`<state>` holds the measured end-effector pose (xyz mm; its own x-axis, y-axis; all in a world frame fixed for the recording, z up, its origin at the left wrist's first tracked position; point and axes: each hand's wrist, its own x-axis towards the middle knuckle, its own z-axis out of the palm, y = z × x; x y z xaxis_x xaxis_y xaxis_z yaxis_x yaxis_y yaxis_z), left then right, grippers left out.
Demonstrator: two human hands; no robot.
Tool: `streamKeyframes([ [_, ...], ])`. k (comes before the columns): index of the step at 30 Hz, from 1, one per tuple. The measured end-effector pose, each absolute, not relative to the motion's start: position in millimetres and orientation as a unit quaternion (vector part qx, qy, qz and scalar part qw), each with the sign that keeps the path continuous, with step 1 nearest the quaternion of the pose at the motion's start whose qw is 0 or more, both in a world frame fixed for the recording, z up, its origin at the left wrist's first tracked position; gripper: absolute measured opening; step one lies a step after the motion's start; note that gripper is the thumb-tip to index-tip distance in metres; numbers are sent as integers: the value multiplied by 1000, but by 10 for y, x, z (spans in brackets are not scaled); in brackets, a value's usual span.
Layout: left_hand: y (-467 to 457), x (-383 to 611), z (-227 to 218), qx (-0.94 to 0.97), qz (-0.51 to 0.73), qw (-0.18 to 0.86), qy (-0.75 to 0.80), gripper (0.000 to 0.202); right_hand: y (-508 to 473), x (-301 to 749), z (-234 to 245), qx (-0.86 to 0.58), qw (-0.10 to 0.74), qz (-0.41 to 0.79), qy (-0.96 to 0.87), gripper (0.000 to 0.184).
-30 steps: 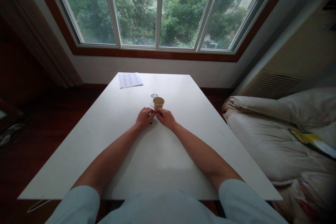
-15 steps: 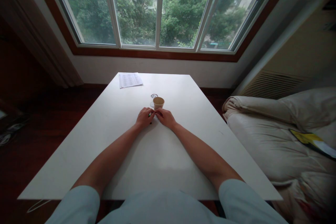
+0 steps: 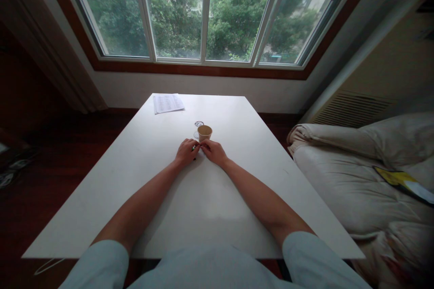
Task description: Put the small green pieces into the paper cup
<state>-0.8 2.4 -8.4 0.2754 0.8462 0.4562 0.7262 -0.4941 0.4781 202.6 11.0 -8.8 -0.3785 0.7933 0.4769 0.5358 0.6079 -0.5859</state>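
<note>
My left hand is closed around a small dark thing with a bit of green, too small to name. Fingertips of my right hand are pinched together and meet those of the left; what they hold, if anything, I cannot make out. Just beyond both hands stands an upright tan cup, its lower front partly covered by my fingers. Behind it to the left lies a thin dark loop like a coil of cord, with a faint clear ring beside the cup.
The white table carries printed sheets of paper at its far left. A beige padded sofa stands along the right, with a yellow and black item on it. A window lies beyond the table.
</note>
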Motion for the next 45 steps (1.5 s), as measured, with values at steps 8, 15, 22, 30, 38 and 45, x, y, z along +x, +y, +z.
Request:
streamKeyframes([
  [8, 24, 0, -97, 797, 344, 82, 490, 17, 77, 2031, -31, -416, 395, 166, -802, 17],
  [15, 14, -1, -85, 799, 333, 80, 493, 17, 54, 2034, 26, -443, 449, 139, -763, 23],
  [22, 18, 9, -85, 799, 334, 82, 494, 16, 66, 2042, 45, -482, 460, 102, -738, 24],
  [30, 10, 16, -80, 806, 327, 84, 487, 18, 46, 2036, 72, -485, 479, 92, -725, 28],
  [38, 21, 17, -91, 808, 324, 81, 485, 18, 97, 2075, 69, -501, 497, 110, -699, 28],
  [45, 22, 23, -102, 809, 324, 81, 484, 17, 150, 2081, 54, -502, 517, 110, -684, 31],
])
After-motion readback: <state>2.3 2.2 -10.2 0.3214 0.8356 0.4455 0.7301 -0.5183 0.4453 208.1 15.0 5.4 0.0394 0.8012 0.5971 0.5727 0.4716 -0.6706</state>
